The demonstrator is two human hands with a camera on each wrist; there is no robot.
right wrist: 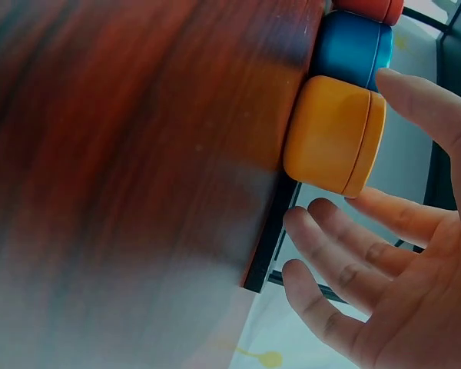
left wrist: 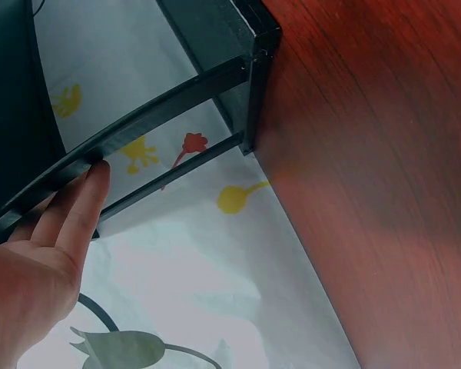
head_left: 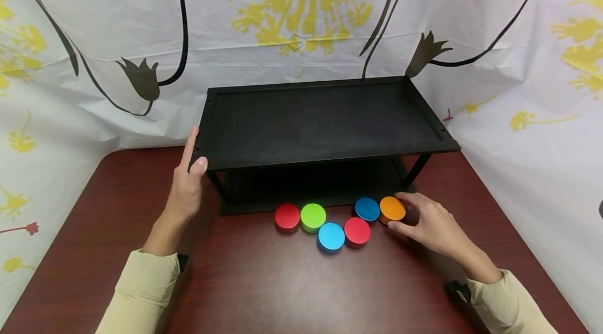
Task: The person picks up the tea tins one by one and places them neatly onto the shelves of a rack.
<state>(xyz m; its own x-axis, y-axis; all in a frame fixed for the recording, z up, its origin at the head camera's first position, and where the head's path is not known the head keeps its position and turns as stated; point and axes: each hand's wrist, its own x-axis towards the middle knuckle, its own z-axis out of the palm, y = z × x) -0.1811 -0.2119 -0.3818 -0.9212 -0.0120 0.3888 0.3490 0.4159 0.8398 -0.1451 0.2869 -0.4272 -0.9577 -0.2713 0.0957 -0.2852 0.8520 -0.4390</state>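
Note:
A black two-tier rack (head_left: 315, 124) stands at the back of the table. My left hand (head_left: 187, 187) holds its left front corner, with the thumb on the top board's edge. In the left wrist view the fingers (left wrist: 81, 211) reach against the black frame. My right hand (head_left: 435, 224) has thumb and index finger on opposite sides of an orange round tin (head_left: 392, 209); its other fingers are spread apart. Touching or very near this tin is a dark blue tin (head_left: 367, 209). Beside them lie a red tin (head_left: 357, 231), a light blue tin (head_left: 331, 237), a green tin (head_left: 313, 217) and another red tin (head_left: 287, 218).
The tins stand in front of the rack's lower shelf (head_left: 249, 208), on a reddish-brown wooden table (head_left: 264, 287). A white patterned curtain (head_left: 198, 56) hangs behind the table and along both sides. The rack's top board overhangs the lower shelf.

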